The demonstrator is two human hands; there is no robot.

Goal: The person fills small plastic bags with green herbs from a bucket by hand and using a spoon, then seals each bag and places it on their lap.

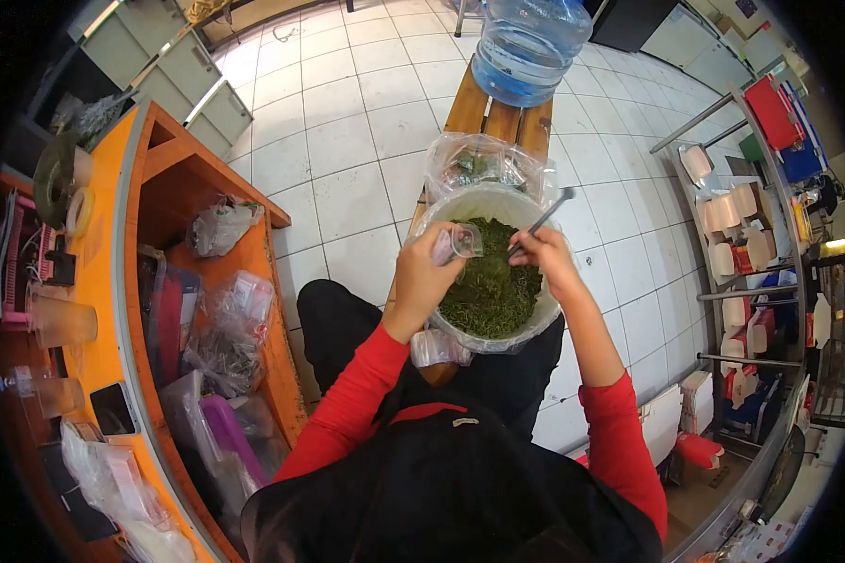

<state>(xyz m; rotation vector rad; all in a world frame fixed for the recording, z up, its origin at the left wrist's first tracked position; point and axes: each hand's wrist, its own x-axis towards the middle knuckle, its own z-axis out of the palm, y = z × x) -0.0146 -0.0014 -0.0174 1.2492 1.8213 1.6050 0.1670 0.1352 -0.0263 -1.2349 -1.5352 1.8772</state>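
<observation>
A white tub (552, 305) lined with clear plastic holds green shredded leaves (488, 305) and stands on a wooden bench between the knees. My left hand (429, 272) is closed around a small clear cup (467, 241), tilted over the tub's left side. In my right hand (545, 255), above the right part of the leaves, is a dark-handled utensil (552, 208); its lower end is too small to make out. Just behind the tub lies a clear plastic bag (486, 161) with something green inside. A stack of clear cups (438, 348) rests against the tub's near left side.
A large blue water bottle (530, 52) stands at the far end of the wooden bench (466, 108). An orange counter (113, 244) with shelves, plastic bags, cups and a phone (114, 409) is at the left. Metal racks (753, 289) with boxes line the right.
</observation>
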